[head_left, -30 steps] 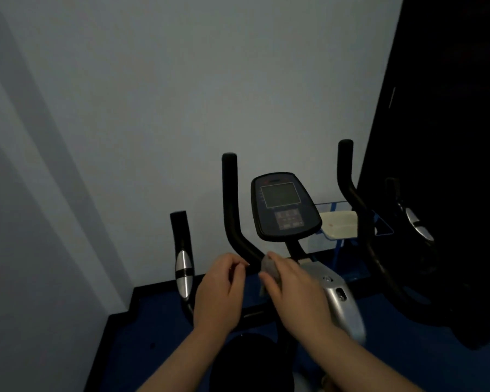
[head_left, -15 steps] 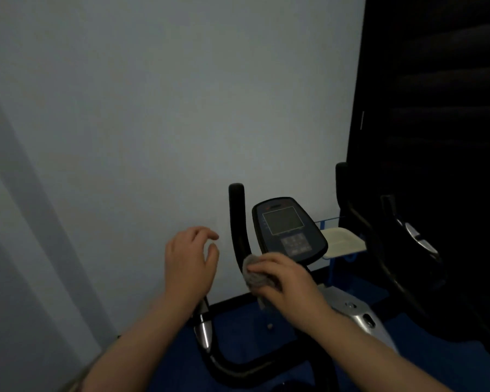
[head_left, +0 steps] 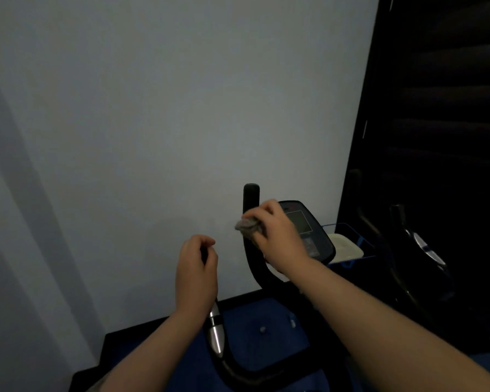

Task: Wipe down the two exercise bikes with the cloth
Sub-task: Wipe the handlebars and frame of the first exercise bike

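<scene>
Both forearms reach forward from the bottom edge, bare, elbows out of frame. Right hand is raised in front of the bike console, fingers curled round a bunched grey cloth. Cloth wad sits against the upright black handlebar post, just left of the console; looks soft and crumpled, edges blurred. Left hand is lower and to the left, back of hand to camera, fingers loosely curled, thumb near the index. It overlaps the left handlebar grip; cannot tell whether it's actually gripping the bar or just in front of it.

Bike: matte black curved tubing, grip has a shiny metal sensor band, console is a dark rounded panel with a flat screen and button pad. Second bike at right, mostly lost in shadow, chrome glint visible. Blue floor mat underneath, plain pale wall behind. Pale pad in a blue wire rack past the console.
</scene>
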### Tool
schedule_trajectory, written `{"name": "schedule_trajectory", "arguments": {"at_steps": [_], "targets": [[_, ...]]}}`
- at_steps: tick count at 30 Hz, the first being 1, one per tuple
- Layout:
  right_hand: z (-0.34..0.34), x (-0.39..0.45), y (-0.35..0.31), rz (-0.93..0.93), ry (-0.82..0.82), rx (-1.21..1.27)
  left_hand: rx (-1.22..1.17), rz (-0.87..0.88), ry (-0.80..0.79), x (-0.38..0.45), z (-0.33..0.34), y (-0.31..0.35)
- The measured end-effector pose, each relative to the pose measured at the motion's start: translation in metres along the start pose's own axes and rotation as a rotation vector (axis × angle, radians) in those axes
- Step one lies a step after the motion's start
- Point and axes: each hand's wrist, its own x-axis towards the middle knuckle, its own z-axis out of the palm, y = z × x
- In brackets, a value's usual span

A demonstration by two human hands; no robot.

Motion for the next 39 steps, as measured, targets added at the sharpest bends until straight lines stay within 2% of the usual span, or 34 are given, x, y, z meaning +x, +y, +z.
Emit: {"name": "schedule_trajectory", "arguments": {"at_steps": [3,8,11,14,18,20,24,26,30,31,35,39], "targets": [[0.015,-0.022,-0.002,-0.022,-0.020,-0.082,-0.050,-0.002,-0.005,-0.001,0.000,0.001],[-0.014,0.001,0.000,-0.051,-0.381,-0.107,-0.061,0.020,0.008,-0.001,0.000,-0.001],[-0.012,0.004,-0.009,-0.103,-0.323,-0.195,-0.066,0.022,0.004,0.000,0.001,-0.003],[-0.010,-0.035,-0.004,-0.194,-0.375,-0.219,-0.062,0.037,-0.005,0.000,0.000,-0.004],[-0.041,-0.046,0.014,-0.168,-0.641,-0.182,-0.074,0.034,0.002,-0.001,0.001,-0.002],[-0.039,-0.040,0.013,-0.133,-0.600,-0.122,-0.062,0.037,-0.002,0.000,0.000,-0.003],[-0.016,-0.063,0.014,0.001,-0.366,0.089,-0.070,0.027,-0.014,-0.001,0.000,-0.004],[-0.023,-0.084,0.024,0.023,-0.392,0.177,-0.072,0.017,-0.011,-0.001,0.000,-0.003],[-0.049,-0.082,0.032,0.052,-0.550,0.087,-0.073,0.004,-0.016,-0.001,0.001,-0.003],[-0.047,-0.078,0.028,0.032,-0.533,0.039,-0.072,0.010,-0.014,0.000,0.001,-0.003],[-0.028,-0.103,0.019,0.010,-0.294,-0.032,-0.086,0.026,-0.018,0.000,0.000,-0.007],[-0.053,-0.136,0.035,0.130,-0.377,0.137,-0.117,-0.008,-0.017,-0.001,0.001,-0.005]]}}
